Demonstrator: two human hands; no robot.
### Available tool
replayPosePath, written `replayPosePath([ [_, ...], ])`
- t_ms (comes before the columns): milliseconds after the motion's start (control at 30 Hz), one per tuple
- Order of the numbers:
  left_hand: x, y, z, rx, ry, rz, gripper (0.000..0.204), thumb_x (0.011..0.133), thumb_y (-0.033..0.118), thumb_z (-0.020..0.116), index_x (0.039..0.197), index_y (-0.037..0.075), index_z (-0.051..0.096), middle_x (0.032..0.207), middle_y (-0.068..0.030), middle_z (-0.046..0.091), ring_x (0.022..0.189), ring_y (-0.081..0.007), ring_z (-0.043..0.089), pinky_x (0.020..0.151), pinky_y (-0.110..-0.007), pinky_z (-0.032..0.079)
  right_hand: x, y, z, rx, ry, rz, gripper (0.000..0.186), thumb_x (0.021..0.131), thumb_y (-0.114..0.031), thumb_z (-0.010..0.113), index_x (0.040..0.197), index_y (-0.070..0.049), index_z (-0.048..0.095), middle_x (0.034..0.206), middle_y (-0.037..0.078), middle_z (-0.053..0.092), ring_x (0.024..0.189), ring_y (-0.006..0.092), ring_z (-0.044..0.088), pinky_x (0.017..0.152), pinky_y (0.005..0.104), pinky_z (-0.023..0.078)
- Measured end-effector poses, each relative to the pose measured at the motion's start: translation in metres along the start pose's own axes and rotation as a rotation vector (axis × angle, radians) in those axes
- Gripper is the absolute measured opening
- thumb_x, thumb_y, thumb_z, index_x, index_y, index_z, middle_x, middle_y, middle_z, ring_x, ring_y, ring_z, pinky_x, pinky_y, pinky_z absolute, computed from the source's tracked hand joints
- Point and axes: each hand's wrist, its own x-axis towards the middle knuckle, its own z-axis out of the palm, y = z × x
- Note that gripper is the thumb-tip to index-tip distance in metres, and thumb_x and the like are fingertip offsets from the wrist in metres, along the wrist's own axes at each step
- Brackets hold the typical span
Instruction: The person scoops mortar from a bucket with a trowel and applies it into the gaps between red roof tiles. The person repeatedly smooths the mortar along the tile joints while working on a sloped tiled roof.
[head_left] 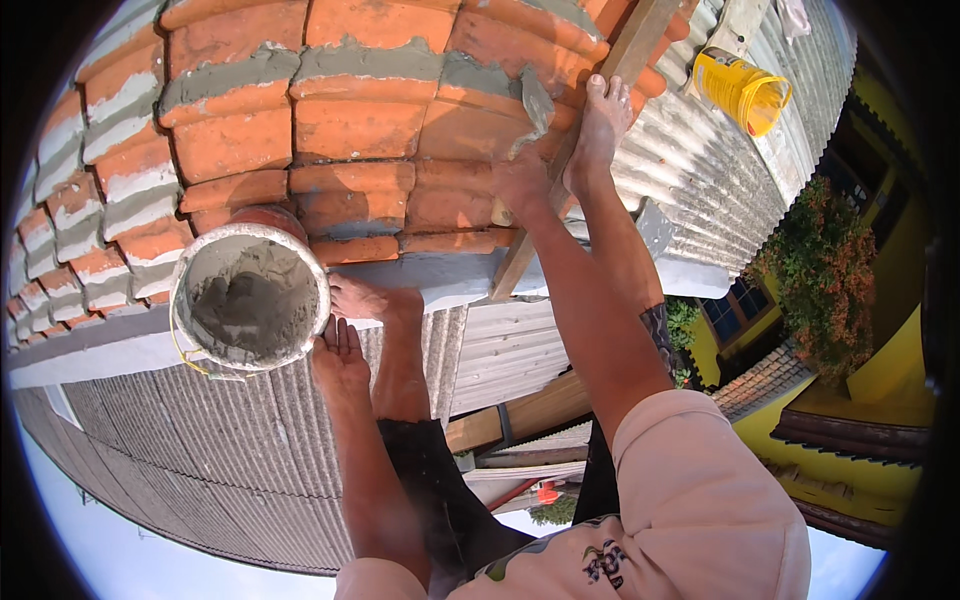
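Note:
My right hand (522,185) is closed round the wooden handle of a trowel (536,100), low over the orange roof tiles (345,130). The blade, grey with mortar, points up the roof. At the left, a bucket (183,300) of wet grey mortar (250,295) stands against the lowest tiles, its wire handle hanging down the near side. My left hand (342,355) lies against the right side of this bucket, palm up and fingers stretched out. Strips of grey mortar (370,62) run along the tile joints. Both of my bare feet are on the roof, one beside the bucket.
A wooden batten (625,60) slopes across the tiles beside my right foot. On the corrugated sheets (690,170) at the right lies a yellow bucket (742,92) on its side. Below the roof edge are more corrugated roofing (230,450), a bush (820,270) and a yellow building.

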Motion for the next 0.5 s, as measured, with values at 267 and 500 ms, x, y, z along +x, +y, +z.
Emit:
replayPosePath([
  [267,0.005,-0.003,0.000,-0.044,0.023,0.006,0.052,0.117,0.035,0.034,0.148,-0.006,0.043,0.149,-0.0185,0.054,0.141,-0.0325,0.050,0.120,-0.046,0.046,-0.053,0.015,0.005,-0.279,0.034,-0.101,0.040,0.091,-0.025,0.068,0.112,0.005,0.053,0.108,0.035,0.070,0.107,0.0535,0.066,0.094,0.0567,0.052],
  [500,0.007,-0.004,-0.005,-0.047,0.017,0.014,0.051,0.117,0.036,0.036,0.145,-0.005,0.045,0.143,-0.0181,0.058,0.135,-0.0319,0.055,0.118,-0.046,0.048,-0.028,-0.015,-0.005,-0.037,0.046,-0.118,0.039,0.089,-0.021,0.068,0.113,0.004,0.053,0.103,0.035,0.070,0.105,0.0539,0.067,0.094,0.0575,0.052],
])
